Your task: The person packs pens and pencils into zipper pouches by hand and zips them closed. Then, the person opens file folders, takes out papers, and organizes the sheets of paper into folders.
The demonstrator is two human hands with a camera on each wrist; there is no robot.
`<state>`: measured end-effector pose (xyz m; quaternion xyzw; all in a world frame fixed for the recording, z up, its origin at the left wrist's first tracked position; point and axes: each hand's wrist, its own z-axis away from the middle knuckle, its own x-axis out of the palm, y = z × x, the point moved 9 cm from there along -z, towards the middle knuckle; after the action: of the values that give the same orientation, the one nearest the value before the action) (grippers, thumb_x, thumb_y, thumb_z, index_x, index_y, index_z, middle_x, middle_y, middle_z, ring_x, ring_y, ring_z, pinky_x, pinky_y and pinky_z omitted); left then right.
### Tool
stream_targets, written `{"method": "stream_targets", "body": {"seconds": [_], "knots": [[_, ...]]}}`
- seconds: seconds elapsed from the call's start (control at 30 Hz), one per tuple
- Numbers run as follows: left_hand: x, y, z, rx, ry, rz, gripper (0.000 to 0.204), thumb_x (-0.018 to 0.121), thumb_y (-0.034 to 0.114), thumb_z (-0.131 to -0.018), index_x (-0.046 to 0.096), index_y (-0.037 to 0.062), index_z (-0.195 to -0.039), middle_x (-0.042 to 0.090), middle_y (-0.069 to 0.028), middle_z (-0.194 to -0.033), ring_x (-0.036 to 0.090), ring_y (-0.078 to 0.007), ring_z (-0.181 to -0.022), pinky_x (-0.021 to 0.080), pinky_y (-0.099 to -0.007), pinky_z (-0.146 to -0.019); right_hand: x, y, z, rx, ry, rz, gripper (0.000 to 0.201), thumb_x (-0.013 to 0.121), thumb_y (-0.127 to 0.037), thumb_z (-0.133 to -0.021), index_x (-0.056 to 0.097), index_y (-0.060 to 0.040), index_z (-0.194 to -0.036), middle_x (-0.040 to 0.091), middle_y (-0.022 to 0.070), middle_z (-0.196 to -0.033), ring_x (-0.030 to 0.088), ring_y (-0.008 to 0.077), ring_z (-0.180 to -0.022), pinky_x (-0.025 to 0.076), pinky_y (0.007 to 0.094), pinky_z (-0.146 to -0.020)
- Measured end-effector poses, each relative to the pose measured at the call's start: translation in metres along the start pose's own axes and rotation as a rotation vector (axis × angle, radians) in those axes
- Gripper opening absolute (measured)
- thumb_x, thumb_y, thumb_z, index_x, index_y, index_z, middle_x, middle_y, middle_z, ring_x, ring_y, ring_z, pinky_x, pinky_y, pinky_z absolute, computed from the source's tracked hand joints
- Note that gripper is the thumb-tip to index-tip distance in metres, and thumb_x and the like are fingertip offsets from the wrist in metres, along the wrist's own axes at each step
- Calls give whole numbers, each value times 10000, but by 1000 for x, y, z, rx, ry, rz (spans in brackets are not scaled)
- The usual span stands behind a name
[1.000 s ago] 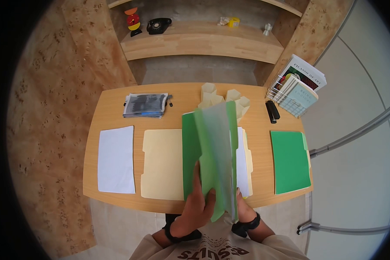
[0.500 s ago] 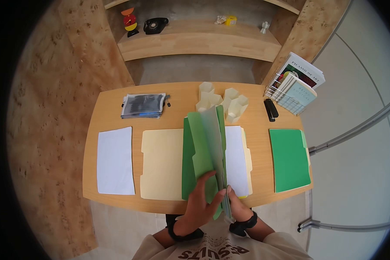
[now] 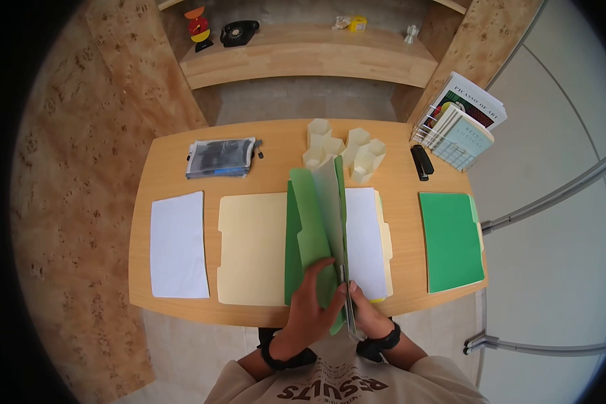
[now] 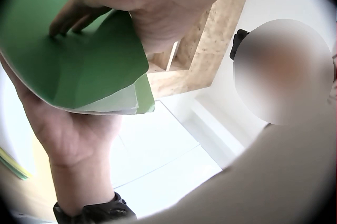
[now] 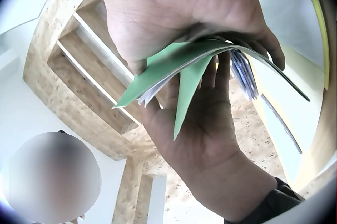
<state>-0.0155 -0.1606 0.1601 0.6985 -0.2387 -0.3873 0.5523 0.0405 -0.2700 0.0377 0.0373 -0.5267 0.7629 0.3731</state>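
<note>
Both hands hold a green file folder (image 3: 308, 209) upright over the desk's front edge, its flaps parted and white papers (image 3: 331, 209) between them. My left hand (image 3: 309, 303) grips it from the left, with a finger reaching over the flap's edge and the thumb at the papers' lower edge. From the right, my right hand (image 3: 370, 316) grips the back cover, its thumb near the left thumb. In the right wrist view, the right hand (image 5: 184, 8) wraps over the folder's bent cover (image 5: 174, 63). Behind the held folder, a dark green folder (image 3: 292, 256) lies partly hidden.
On the desk lie white sheets (image 3: 178, 246), a cream folder (image 3: 252, 249), papers on another folder (image 3: 365, 242) and a green folder (image 3: 451, 242). Farther back are zip pouches (image 3: 220, 158), hexagonal holders (image 3: 369, 158), a stapler (image 3: 421, 163) and a wire book rack (image 3: 444, 145).
The held folder has turned more edge-on, uncovering more of the white papers to its right. My left hand has shifted slightly right, its finger now over the flap's edge.
</note>
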Motion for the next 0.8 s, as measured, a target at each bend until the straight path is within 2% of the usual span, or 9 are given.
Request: {"method": "stream_targets", "body": {"seconds": [0.1,0.23,0.33,0.47,0.53,0.57,0.63,0.73,0.8], "knots": [[2,-1,0,-42,-36,33,504,655,111,-958,481,34,-1424,678,-210,-1175,690,-315,-1079,530,-411,-936,6,1,-1,1,-38,-36,923,521,-731,-974,295,-80,-1587,553,64,-1293,554,123,-1124,513,284,-878],[2,-2,0,-91,-48,42,509,647,102,-958,473,26,-1430,681,-216,-1173,694,-311,-1072,531,-409,-934,10,-7,1,-29,-8,-85,934,502,-709,-996,238,-71,-1626,444,103,-1489,485,192,-1314,481,346,-1042],[0,-4,0,-29,-20,20,508,639,100,-960,470,21,-1432,680,-222,-1181,696,-314,-1067,533,-408,-927,18,-26,8,-73,54,-62,924,503,-706,-997,262,-62,-1614,473,93,-1453,499,192,-1291,486,346,-1031],[1,-6,-1,-10,-16,14,504,667,143,-962,487,24,-1418,665,-237,-1196,696,-347,-1068,539,-416,-913,8,-17,9,-36,61,-78,900,520,-700,-993,311,-54,-1584,499,87,-1401,516,185,-1266,482,341,-1036],[1,-5,-1,-2,-18,17,512,687,165,-957,494,26,-1411,648,-255,-1214,697,-377,-1065,547,-424,-897,-3,-2,6,-18,35,-56,845,538,-695,-989,381,-53,-1515,547,53,-1237,547,146,-1136,496,310,-954],[1,-3,-1,1,-19,4,518,698,184,-959,496,33,-1411,648,-252,-1211,698,-380,-1063,547,-425,-894,5,-9,7,-17,36,-55,845,538,-695,-989,381,-53,-1515,547,53,-1237,547,146,-1136,496,310,-954],[1,-2,-2,4,-19,-7,524,709,203,-960,498,39,-1411,648,-250,-1208,698,-383,-1060,548,-427,-891,22,-33,13,-60,86,-153,793,551,-694,-984,425,-59,-1443,538,9,-1072,528,104,-984,480,278,-838],[1,1,-3,16,-14,-20,527,714,203,-952,501,52,-1411,655,-243,-1190,699,-393,-1053,550,-429,-883,4,-11,5,-81,66,-98,792,551,-689,-987,417,-60,-1451,539,8,-1069,526,104,-983,485,277,-836],[1,4,-3,12,-12,-21,500,672,130,-951,498,17,-1406,676,-223,-1177,708,-340,-1050,542,-413,-900,-4,-3,2,-56,31,-56,814,544,-690,-989,397,-59,-1482,547,25,-1146,534,119,-1050,482,288,-899]]}}
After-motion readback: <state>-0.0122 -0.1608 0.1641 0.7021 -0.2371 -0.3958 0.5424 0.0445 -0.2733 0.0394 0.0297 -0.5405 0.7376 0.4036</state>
